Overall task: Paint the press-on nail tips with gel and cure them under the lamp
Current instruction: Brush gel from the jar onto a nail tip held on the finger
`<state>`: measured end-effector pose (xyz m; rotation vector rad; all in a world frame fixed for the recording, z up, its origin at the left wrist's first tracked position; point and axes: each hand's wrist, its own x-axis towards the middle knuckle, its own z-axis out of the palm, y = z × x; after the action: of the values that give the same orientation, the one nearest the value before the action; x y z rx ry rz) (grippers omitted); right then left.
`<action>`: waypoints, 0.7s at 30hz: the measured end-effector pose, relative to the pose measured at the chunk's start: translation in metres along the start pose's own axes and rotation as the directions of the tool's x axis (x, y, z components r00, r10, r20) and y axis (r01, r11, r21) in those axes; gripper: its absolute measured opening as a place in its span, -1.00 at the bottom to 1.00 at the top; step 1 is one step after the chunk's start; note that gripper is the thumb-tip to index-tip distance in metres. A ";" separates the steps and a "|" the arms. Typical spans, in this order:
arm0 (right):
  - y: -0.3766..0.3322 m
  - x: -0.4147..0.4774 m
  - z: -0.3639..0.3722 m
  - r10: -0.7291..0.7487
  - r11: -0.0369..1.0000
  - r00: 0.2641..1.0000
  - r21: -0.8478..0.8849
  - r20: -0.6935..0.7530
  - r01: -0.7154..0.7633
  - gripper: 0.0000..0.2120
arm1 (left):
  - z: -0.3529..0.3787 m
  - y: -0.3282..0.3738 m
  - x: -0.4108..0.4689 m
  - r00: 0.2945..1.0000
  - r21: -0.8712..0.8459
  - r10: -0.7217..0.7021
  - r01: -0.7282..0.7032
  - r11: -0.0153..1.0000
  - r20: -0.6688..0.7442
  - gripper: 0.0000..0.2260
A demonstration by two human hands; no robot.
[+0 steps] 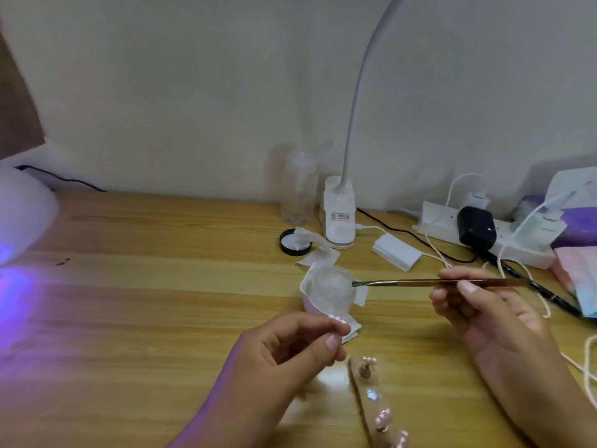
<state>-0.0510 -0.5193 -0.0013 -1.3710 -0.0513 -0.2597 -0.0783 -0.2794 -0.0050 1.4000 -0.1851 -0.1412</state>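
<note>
A brush (420, 281) is held level over the wooden worktop (161, 286) by the right hand (491, 315), whose grip is closed round the handle, with thumb and fingers curled upon it. The bristle end is laid at the rim of a small clear gel pot (329, 282), which is set on crumpled white wipes (323, 257) near the middle of the worktop. Just in front of the pot, the grip of the left hand (290, 360) is pinched together, thumb against forefinger, on a small pale nail tip (337, 320); its outline is blurred and little of it can be made out. Near the lower edge, between the two hands, a holder strip (365, 412) is laid on the worktop, and several pink nail tips (382, 415) are stood along it. The curing lamp (22, 211) is seen at the far left, well apart from the hands, and a violet glow is cast on the wood beneath it. Against the wall behind the pot, a white clip-on desk lamp (339, 218) with a bent neck is stood beside a clear bottle (298, 189), and a black lid (286, 244) is lain just in front of them. To the right, a stack of white pads (397, 252) is placed near a white power strip (517, 247), into which a black adapter (476, 226) is plugged.
</note>
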 end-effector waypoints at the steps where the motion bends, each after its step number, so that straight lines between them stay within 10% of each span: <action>1: 0.001 0.000 0.000 0.009 1.000 1.000 -0.002 0.011 -0.009 -0.76 | 0.000 -0.001 0.000 1.000 0.010 0.000 0.000 1.000 0.001 -0.87; 21: 0.002 0.000 -0.003 0.097 0.973 0.995 0.211 -0.021 -0.091 -0.88 | 0.002 -0.005 -0.002 1.000 0.090 -0.005 0.002 0.996 0.029 -0.78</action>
<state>-0.0513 -0.5220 -0.0044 -1.1556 0.0124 -0.1903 -0.0804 -0.2816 -0.0102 1.4884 -0.2152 -0.1578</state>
